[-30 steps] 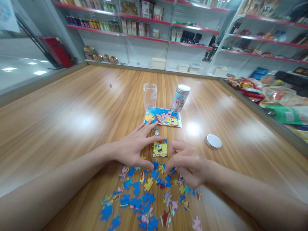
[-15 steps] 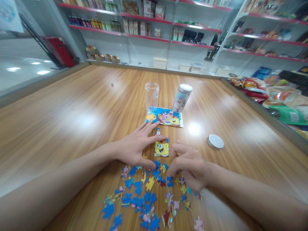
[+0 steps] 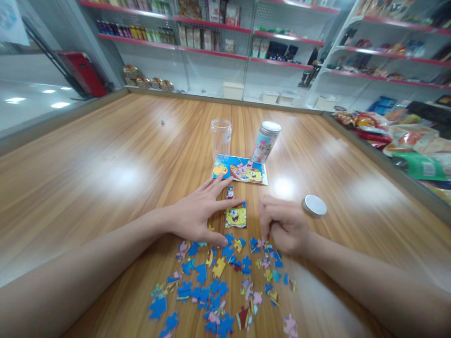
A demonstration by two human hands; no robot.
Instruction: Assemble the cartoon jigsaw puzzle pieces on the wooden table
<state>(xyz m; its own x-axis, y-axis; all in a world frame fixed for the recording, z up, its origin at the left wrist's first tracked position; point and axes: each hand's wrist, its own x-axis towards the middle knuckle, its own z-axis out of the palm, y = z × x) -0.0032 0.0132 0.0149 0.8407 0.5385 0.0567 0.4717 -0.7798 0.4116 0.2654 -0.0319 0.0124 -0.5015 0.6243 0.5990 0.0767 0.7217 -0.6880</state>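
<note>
- Spreading its fingers, the left hand (image 3: 197,213) is lying open, index finger crossing the top of the partly assembled SpongeBob jigsaw section (image 3: 236,217).
- Right hand (image 3: 286,225) is curling its fingers just right of that section, near loose jigsaw pieces (image 3: 219,267) — cannot tell whether it is pinching one.
- Loose pieces, many of them blue, are lying scattered on the wooden table (image 3: 352,225), nearer the person than the section.
- SpongeBob picture card (image 3: 243,170) is lying beyond the section — left fingertips reaching its near edge.
- Clear jar (image 3: 221,138) and printed canister (image 3: 266,143) are standing by the card's far side.
- Silver lid (image 3: 314,205) is lying beyond the right hand, to its right.
</note>
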